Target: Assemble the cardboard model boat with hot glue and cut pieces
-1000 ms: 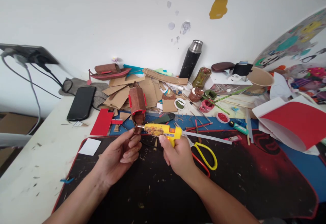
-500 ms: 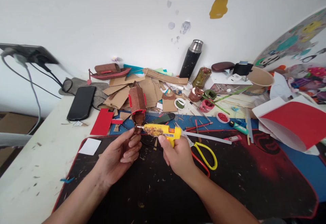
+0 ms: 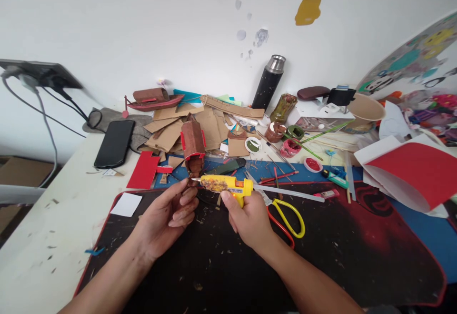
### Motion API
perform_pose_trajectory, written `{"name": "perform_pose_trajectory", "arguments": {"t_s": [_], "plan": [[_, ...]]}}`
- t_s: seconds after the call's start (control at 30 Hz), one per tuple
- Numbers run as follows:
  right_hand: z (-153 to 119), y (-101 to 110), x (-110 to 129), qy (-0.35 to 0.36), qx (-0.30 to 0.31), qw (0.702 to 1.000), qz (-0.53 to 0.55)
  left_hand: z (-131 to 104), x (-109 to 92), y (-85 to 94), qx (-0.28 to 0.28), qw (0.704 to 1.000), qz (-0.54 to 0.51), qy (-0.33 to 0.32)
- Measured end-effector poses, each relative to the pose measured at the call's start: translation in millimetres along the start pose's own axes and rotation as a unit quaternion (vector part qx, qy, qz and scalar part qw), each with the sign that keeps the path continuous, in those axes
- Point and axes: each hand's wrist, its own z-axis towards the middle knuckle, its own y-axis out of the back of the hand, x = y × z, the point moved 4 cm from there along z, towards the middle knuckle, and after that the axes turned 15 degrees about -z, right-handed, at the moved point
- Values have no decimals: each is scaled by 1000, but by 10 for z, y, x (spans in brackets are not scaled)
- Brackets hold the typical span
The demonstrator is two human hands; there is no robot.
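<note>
My left hand (image 3: 174, 214) is closed, thumb and fingers pinching the near end of a brown cardboard model boat (image 3: 193, 142). The boat has an arched brown canopy with red trim and points away from me; its near tip is partly hidden by my fingers. Wrapped round the handle of a yellow hot glue gun (image 3: 228, 184) is my right hand (image 3: 250, 218). The gun's metal nozzle points left, right at the boat's near end beside my left fingertips. A long clear glue stick (image 3: 289, 193) sticks out of the gun's back.
Scissors (image 3: 294, 218) with yellow and red handles lie by my right wrist on the black mat (image 3: 214, 276). Behind are cardboard scraps (image 3: 164, 137), another model boat (image 3: 155, 99), paint jars (image 3: 290, 147) and a black flask (image 3: 269, 83). A phone (image 3: 114, 145) lies left.
The glue gun has shifted very slightly left and down at the boat's near end. Both hands keep their grips, and the view has moved a touch.
</note>
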Motion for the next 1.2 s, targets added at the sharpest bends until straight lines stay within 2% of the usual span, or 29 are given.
{"name": "perform_pose_trajectory", "arguments": {"t_s": [0.63,0.8,0.9,1.1,1.2], "plan": [[13,-9,-46,-16,6,1000,25,6,0,4,18,1000,1,2],[61,-48,-96,-40,39,989,135,-2,-4,-10,24,1000,-1,-1],[84,-43,-71,-27,62,980,186,-2,-3,-13,29,1000,-4,-2],[76,-67,-20,-12,131,962,240,22,6,18,24,1000,0,5],[74,-68,-15,-13,139,959,247,26,2,27,21,1000,-2,5]]}}
